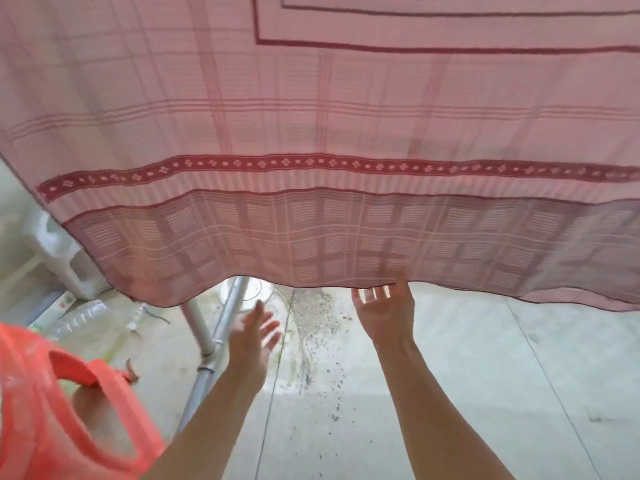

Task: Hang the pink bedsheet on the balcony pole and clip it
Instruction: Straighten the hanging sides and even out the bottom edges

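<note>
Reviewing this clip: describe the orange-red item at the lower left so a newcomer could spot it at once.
Start at the pink bedsheet filling the upper frame, then drop to the bottom left corner, left of the left hand. The orange mesh bag sits there, close to the camera. Its bright colour and loop handle set it apart from the grey pipes beside it.

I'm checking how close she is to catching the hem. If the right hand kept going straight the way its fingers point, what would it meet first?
Most likely the pink bedsheet: the open right hand points up at its lower hem, fingers already at the edge. Depth is unclear, so contact can't be confirmed.
</note>
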{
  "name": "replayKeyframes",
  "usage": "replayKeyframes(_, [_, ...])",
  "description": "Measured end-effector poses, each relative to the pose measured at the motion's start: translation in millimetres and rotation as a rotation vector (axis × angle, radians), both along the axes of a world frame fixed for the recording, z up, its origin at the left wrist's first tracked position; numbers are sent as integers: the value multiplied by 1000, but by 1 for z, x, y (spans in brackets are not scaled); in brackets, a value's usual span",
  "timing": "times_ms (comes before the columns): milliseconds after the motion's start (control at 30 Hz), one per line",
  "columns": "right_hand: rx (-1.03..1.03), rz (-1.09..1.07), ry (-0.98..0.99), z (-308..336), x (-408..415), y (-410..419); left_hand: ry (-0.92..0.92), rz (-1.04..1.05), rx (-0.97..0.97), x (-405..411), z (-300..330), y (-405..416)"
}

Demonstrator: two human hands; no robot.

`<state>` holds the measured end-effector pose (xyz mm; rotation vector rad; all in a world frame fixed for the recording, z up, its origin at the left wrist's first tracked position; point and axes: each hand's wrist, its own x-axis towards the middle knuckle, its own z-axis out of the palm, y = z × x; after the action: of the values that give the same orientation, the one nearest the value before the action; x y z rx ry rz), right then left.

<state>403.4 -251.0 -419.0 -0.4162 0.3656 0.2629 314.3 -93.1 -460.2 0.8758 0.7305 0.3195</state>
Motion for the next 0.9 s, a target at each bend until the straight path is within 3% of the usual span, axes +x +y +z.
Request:
replayKeyframes(100, [15, -56, -11, -1, 10, -39, -63, -265, -49, 30, 14, -54])
replayKeyframes(233, [-13, -119, -73, 3, 24, -105, -170, -351, -176, 67, 38, -120])
replayKeyframes(400, [-41, -200, -72, 11, 41, -180, -201, -309, -290, 92, 37, -167])
replayKeyframes(533, [-58, -267, -43, 4, 50, -208, -181, -159, -336, 99, 30, -178])
replayKeyframes(900, [36, -294, -131, -31, 62, -203, -145, -26, -264, 106, 26, -162])
